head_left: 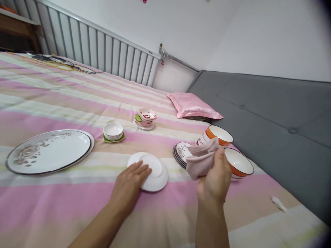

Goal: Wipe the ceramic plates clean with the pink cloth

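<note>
My left hand lies with its fingers stretched out on the near left edge of some white plates, which overlap on the bedspread. A dusty-pink cloth is gripped in my right hand, raised to the right of those plates. Behind the cloth, partly covered by it, is a stack of small dark-rimmed plates with a flower pattern. Just beyond my right hand stand orange-and-white bowls, and a further stack of orange-rimmed bowls sits behind them.
Large oval platters lie at the left. Small white bowls on a green leaf-shaped dish and a pink stack of dishes stand farther back. A pink pillow rests by the grey headboard. Cables lie near the radiator.
</note>
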`<move>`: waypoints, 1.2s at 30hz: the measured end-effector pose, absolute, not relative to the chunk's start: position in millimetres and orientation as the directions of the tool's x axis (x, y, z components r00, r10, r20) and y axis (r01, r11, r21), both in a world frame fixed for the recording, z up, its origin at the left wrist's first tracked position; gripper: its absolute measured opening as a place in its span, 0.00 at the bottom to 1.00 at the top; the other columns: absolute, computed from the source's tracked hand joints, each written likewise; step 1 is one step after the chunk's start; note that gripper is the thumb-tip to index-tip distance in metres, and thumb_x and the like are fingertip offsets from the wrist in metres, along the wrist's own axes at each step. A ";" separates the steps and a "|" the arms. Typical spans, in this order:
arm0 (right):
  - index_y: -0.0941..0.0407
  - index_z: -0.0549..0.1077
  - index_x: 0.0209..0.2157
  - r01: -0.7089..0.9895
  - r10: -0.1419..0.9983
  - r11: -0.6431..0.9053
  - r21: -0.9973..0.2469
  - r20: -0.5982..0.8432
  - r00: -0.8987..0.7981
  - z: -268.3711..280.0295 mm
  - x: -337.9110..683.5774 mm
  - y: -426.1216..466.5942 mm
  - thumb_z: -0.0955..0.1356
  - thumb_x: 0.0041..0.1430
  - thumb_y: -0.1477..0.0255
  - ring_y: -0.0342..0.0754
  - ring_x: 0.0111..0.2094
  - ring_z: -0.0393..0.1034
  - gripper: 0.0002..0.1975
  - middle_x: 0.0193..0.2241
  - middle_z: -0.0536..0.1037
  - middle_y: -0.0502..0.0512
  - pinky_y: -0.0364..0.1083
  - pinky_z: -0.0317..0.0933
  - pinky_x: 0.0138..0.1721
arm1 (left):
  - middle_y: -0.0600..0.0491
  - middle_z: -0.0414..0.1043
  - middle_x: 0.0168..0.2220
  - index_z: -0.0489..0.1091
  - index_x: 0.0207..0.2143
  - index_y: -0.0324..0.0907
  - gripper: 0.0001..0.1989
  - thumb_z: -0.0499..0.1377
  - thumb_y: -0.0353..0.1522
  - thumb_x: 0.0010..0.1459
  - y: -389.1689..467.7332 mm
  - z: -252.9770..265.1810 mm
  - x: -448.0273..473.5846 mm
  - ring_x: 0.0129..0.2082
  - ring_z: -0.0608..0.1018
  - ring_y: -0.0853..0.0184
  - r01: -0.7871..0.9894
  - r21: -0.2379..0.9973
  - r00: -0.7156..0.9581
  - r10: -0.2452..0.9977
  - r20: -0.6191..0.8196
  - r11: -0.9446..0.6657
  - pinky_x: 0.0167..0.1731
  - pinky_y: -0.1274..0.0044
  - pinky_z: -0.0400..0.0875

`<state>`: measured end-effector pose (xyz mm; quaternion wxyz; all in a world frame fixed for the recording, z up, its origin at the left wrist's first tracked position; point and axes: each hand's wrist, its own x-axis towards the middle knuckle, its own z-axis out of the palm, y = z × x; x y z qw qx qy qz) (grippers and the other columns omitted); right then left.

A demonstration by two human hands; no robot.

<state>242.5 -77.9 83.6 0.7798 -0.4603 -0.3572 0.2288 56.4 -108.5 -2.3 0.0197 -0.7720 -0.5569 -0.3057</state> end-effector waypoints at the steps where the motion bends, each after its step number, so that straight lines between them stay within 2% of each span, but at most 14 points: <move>1: 0.59 0.70 0.48 -0.016 0.704 0.452 -0.892 0.346 0.621 80.6 244.4 -75.2 0.62 0.58 0.57 0.50 0.49 0.67 0.23 0.43 0.74 0.57 0.52 0.60 0.51 | 0.55 0.72 0.50 0.73 0.46 0.46 0.24 0.48 0.20 0.52 -108.2 -1.6 57.1 0.54 0.71 0.61 0.873 0.315 0.227 0.882 0.413 -0.372 0.52 0.68 0.67; 4: 0.60 0.72 0.43 0.122 0.721 0.425 -0.897 0.417 0.553 71.4 249.4 -68.1 0.61 0.58 0.57 0.50 0.46 0.68 0.22 0.39 0.75 0.57 0.50 0.61 0.48 | 0.53 0.70 0.52 0.71 0.49 0.44 0.28 0.48 0.19 0.47 -108.9 2.4 58.8 0.55 0.69 0.59 0.883 0.304 0.280 0.922 0.267 -0.356 0.51 0.66 0.67; 8: 0.59 0.73 0.37 0.355 0.712 0.392 -0.849 0.525 0.467 60.3 250.9 -59.4 0.58 0.60 0.57 0.50 0.43 0.67 0.22 0.35 0.75 0.57 0.49 0.60 0.46 | 0.53 0.70 0.53 0.69 0.51 0.45 0.33 0.50 0.18 0.41 -113.3 6.2 56.2 0.56 0.68 0.57 0.867 0.298 0.339 0.911 0.234 -0.399 0.52 0.65 0.65; 12: 0.56 0.71 0.42 0.494 0.679 0.408 -0.768 0.617 0.398 46.5 237.5 -51.2 0.55 0.63 0.58 0.50 0.50 0.62 0.21 0.44 0.71 0.59 0.52 0.55 0.52 | 0.55 0.70 0.53 0.71 0.49 0.49 0.31 0.55 0.24 0.38 -116.9 12.2 51.7 0.56 0.67 0.58 0.799 0.461 0.346 0.922 0.173 -0.386 0.55 0.68 0.61; 14: 0.54 0.71 0.45 0.557 0.720 0.444 -0.702 0.649 0.245 36.4 226.2 -48.4 0.54 0.64 0.60 0.50 0.53 0.59 0.21 0.49 0.68 0.59 0.53 0.52 0.55 | 0.55 0.72 0.50 0.72 0.46 0.49 0.26 0.56 0.28 0.41 -115.7 18.1 49.4 0.52 0.71 0.60 0.769 0.571 0.255 0.957 0.138 -0.287 0.52 0.71 0.63; 15: 0.53 0.70 0.47 0.592 0.777 0.461 -0.661 0.623 0.090 30.8 220.4 -47.7 0.53 0.64 0.61 0.50 0.55 0.57 0.21 0.51 0.67 0.58 0.54 0.51 0.56 | 0.55 0.74 0.48 0.73 0.44 0.49 0.22 0.55 0.30 0.43 -114.2 21.1 47.8 0.49 0.73 0.62 0.764 0.610 0.171 0.978 0.122 -0.210 0.49 0.72 0.65; 17: 0.52 0.67 0.52 0.668 0.856 0.478 -0.571 0.473 -0.209 20.0 210.1 -48.1 0.57 0.63 0.62 0.52 0.57 0.55 0.20 0.53 0.66 0.58 0.56 0.48 0.58 | 0.55 0.76 0.42 0.74 0.39 0.48 0.16 0.53 0.33 0.48 -109.7 25.7 43.2 0.41 0.76 0.62 0.761 0.648 -0.042 0.996 0.078 -0.018 0.41 0.72 0.68; 19: 0.53 0.62 0.56 0.713 0.874 0.480 -0.511 0.345 -0.342 11.8 202.8 -50.5 0.60 0.61 0.63 0.53 0.60 0.51 0.23 0.57 0.62 0.58 0.56 0.45 0.60 | 0.54 0.76 0.38 0.73 0.38 0.48 0.15 0.52 0.36 0.50 -104.8 26.8 37.4 0.38 0.76 0.61 0.750 0.644 -0.220 0.975 0.029 0.150 0.37 0.72 0.67; 22: 0.55 0.58 0.59 0.771 0.896 0.440 -0.461 0.285 -0.341 5.7 198.3 -54.7 0.61 0.59 0.64 0.54 0.62 0.47 0.26 0.61 0.57 0.58 0.56 0.43 0.61 | 0.52 0.76 0.38 0.73 0.38 0.47 0.14 0.52 0.37 0.51 -99.5 22.9 30.8 0.39 0.75 0.61 0.742 0.625 -0.304 0.953 -0.008 0.242 0.35 0.73 0.66; 25: 0.58 0.56 0.60 0.828 0.930 0.361 -0.430 0.230 -0.286 3.0 198.0 -55.9 0.61 0.59 0.64 0.56 0.62 0.46 0.28 0.61 0.57 0.61 0.57 0.43 0.61 | 0.52 0.75 0.38 0.72 0.38 0.47 0.14 0.53 0.38 0.51 -98.0 18.7 29.3 0.40 0.75 0.62 0.737 0.619 -0.327 0.945 -0.026 0.272 0.33 0.74 0.64; 28: 0.57 0.56 0.60 0.847 0.933 0.357 -0.394 0.184 -0.308 -1.1 197.2 -54.1 0.61 0.60 0.62 0.57 0.63 0.45 0.28 0.62 0.55 0.60 0.58 0.42 0.60 | 0.52 0.76 0.37 0.73 0.38 0.47 0.13 0.52 0.38 0.52 -98.4 17.8 29.5 0.39 0.75 0.62 0.728 0.626 -0.342 0.940 -0.019 0.278 0.31 0.75 0.64; 36: 0.55 0.64 0.55 0.802 0.882 0.467 -0.372 0.253 -0.397 -5.2 191.1 -47.9 0.61 0.58 0.56 0.54 0.57 0.54 0.26 0.55 0.65 0.58 0.55 0.46 0.58 | 0.51 0.76 0.39 0.72 0.37 0.45 0.14 0.48 0.35 0.54 -100.7 18.6 25.5 0.38 0.76 0.62 0.686 0.683 -0.346 0.938 0.002 0.251 0.31 0.74 0.65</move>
